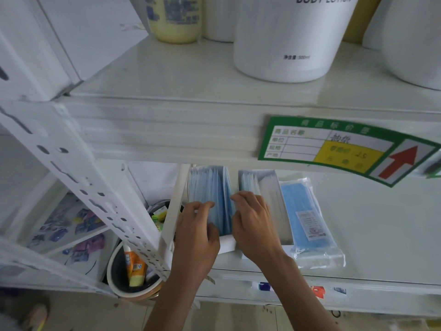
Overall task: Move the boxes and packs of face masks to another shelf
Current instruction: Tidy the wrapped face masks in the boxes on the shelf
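Both hands grip one open white cardboard box of blue face masks (210, 199) on the lower white shelf (358, 235): left hand (198, 232) and right hand (255, 225) curl over its rim. Light and flimsy, probably; hold the walls. Beside it sit a second white box (267, 187) and a clear plastic mask pack (307, 220).

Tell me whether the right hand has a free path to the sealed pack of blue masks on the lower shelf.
Probably yes. The sealed mask pack lies uncovered just right of the right hand, which now fingers masks in the left box; only the second box sits between.
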The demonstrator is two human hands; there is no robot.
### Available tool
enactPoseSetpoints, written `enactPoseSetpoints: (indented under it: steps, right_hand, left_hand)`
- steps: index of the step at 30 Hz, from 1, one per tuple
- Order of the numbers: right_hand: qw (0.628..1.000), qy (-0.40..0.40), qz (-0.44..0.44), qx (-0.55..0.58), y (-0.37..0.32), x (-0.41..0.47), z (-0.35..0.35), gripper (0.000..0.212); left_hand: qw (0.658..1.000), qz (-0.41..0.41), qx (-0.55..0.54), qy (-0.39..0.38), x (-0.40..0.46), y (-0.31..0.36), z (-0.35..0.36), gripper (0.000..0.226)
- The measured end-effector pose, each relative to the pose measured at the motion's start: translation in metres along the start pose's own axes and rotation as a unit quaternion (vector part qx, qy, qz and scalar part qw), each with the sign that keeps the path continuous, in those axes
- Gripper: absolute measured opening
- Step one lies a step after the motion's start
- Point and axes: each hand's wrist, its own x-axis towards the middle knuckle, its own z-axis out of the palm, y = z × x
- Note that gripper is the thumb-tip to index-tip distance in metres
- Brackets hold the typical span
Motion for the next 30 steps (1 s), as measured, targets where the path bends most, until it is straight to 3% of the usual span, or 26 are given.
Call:
enactPoseSetpoints:
  steps: [7, 12, 15, 21, 26, 30]
  right_hand:
    - [0.999, 0.007, 0.019, 0.031, -0.001, 0.001, 0.001, 0.042]
    - [1.0, 0.023, 0.003, 0.002, 0.0, 0.001, 0.002, 0.035]
    - [0.999, -0.002, -0.003, -0.045, -0.004, 0.006, 0.002, 0.049]
    - [0.993, -0.083, -0.013, -0.079, -0.001, 0.013, 0.003, 0.055]
    - [0.994, -0.073, -0.029, -0.076, -0.004, 0.013, 0.002, 0.065]
    - [0.991, -0.07, -0.092, -0.066, -0.008, 0.012, 0.004, 0.046]
  left_hand:
    - [0.999, -0.005, -0.035, 0.015, 0.001, -0.003, 0.0, 0.045]
    - [0.999, -0.001, -0.039, 0.011, 0.002, -0.005, 0.0, 0.039]
    - [1.0, 0.006, -0.021, -0.003, 0.002, -0.006, 0.002, 0.035]
    - [0.999, 0.021, -0.045, -0.005, -0.001, -0.005, -0.002, 0.046]
    - [0.997, 0.034, -0.067, 0.034, 0.003, -0.008, -0.002, 0.049]
    - [0.995, 0.048, -0.076, 0.04, 0.004, -0.009, -0.002, 0.049]
